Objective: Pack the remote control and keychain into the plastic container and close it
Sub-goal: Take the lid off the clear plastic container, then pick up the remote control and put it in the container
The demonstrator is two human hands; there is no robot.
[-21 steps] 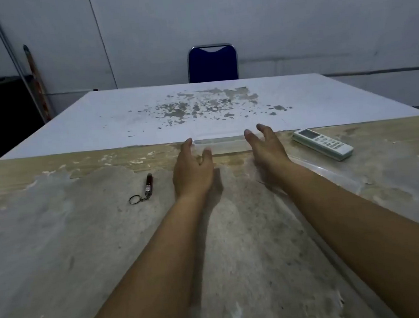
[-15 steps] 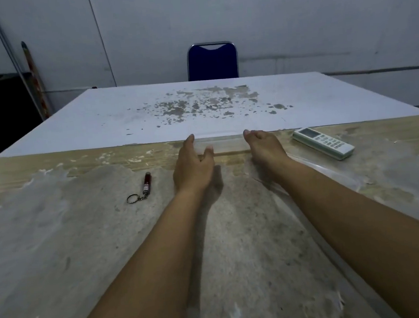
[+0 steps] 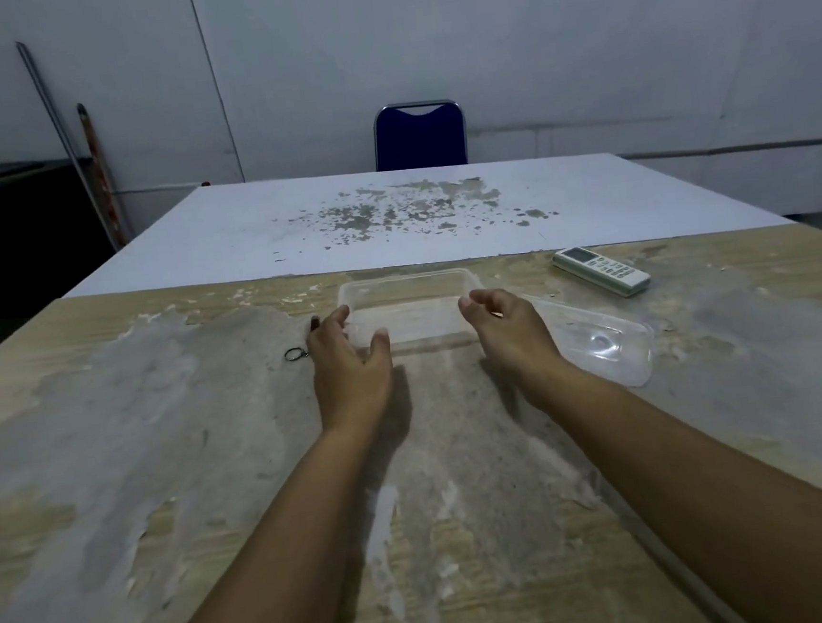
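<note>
Both my arms are out over the worn table (image 3: 112, 437), and the clear container (image 3: 408, 306) sits right between my hands. My left hand (image 3: 349, 366) is at its left end, fingers spread and loosely curved, thumb (image 3: 380, 346) up against the near left corner. It looks like touch more than a grip; I can't tell whether the fingers on the far side press the wall. My right hand (image 3: 508, 332) is at the right end, fingers curled in a loose claw, tips at the near right corner. Nothing is clamped in it; whether it touches the rim I can't say for sure.

The container stands open and nothing shows inside it. Its lid (image 3: 600, 339) lies flat on the table just right of my right hand, partly under my wrist from this angle, clear with a rounded dimple in the middle.

The keychain (image 3: 298, 352) is just left of my left hand, mostly hidden behind it; only the metal ring and a dark tip of the fob peek out. The remote (image 3: 600, 272) lies beyond and to the right of my right hand, well apart from it, face up, buttons showing, angled across the tabletop.

Past the container the surface turns white with flaking patches, and a blue chair (image 3: 419, 136) stands at the far side against the wall.
</note>
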